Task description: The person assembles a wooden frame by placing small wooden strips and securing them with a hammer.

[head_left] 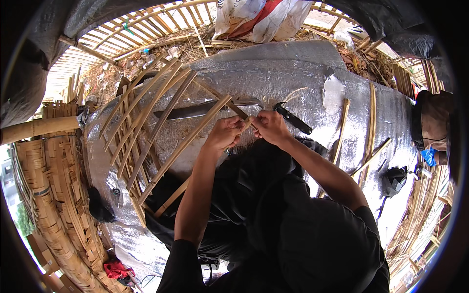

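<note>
In front of my lap, both hands are closed close together on bamboo strips. My left hand [226, 133] pinches the end of a pale bamboo strip [247, 126] that spans the small gap to my right hand [271, 128]. A darker bamboo strip [222, 97] slopes down from the upper left to the fingers of my right hand. To the left, an open lattice of crossed bamboo strips [141, 115] leans over the mat and my leg. A long dark blade [195, 111] lies beyond my left hand. A black-handled hooked tool [296, 120] rests just right of my right hand.
A silver foil mat [278, 63] lies under everything. Loose bamboo strips [370, 132] lie at the right, near a small black object [394, 180]. Bundled woven bamboo [44, 180] stands at the left, with a bamboo pole [41, 130]. White sacks [261, 19] hang at the back.
</note>
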`<state>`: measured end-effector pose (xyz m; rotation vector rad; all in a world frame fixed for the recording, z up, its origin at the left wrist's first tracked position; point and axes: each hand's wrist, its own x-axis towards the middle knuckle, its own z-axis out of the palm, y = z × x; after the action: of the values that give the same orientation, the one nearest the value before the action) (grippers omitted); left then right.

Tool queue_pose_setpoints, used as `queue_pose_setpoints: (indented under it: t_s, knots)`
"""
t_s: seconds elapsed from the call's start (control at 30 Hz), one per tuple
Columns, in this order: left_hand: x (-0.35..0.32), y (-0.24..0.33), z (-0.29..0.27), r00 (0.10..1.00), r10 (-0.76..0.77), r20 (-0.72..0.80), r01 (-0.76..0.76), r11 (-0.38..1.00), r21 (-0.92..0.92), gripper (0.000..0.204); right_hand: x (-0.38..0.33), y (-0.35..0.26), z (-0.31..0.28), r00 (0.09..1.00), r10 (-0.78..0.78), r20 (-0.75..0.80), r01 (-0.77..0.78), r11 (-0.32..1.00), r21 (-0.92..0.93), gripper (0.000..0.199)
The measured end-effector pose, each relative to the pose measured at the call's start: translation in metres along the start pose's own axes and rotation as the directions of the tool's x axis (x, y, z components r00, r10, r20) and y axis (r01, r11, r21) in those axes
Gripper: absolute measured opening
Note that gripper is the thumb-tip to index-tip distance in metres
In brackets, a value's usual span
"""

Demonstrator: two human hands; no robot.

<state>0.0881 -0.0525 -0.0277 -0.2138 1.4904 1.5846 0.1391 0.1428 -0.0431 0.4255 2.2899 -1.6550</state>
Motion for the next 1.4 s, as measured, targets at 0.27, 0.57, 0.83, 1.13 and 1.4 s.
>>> queue_pose_setpoints:
  t_s: [0.27, 0.57, 0.83, 1.13, 1.4]
  knots:
    - [-0.008, 0.01, 0.006, 0.999, 0.046, -0.019, -0.044, 0.995, 0.094, 0.008, 0.0, 0.0, 0.001, 1.0, 0.011, 0.001, -0.011, 1.0, 0.008, 0.039]
    - [-0.006, 0.005, 0.004, 1.0, 0.014, -0.021, -0.012, 0.995, 0.1, 0.008, 0.001, 0.002, -0.004, 0.998, 0.033, 0.052, -0.037, 0.996, 0.082, 0.029]
    - [-0.014, -0.002, 0.009, 0.998, -0.052, 0.035, 0.051, 0.998, 0.037, 0.037, 0.006, 0.011, -0.023, 0.978, -0.001, 0.21, -0.013, 0.998, 0.064, 0.024]
    - [-0.011, -0.015, 0.0, 0.898, 0.413, -0.154, -0.306, 0.836, 0.455, 0.029, 0.015, 0.01, -0.026, 0.962, 0.141, 0.233, -0.171, 0.979, 0.114, 0.023]
    - [0.004, 0.021, -0.157, 0.302, 0.845, -0.44, 0.116, 0.426, 0.897, 0.044, 0.019, 0.019, -0.033, 0.941, 0.086, 0.328, -0.124, 0.988, 0.097, 0.023]
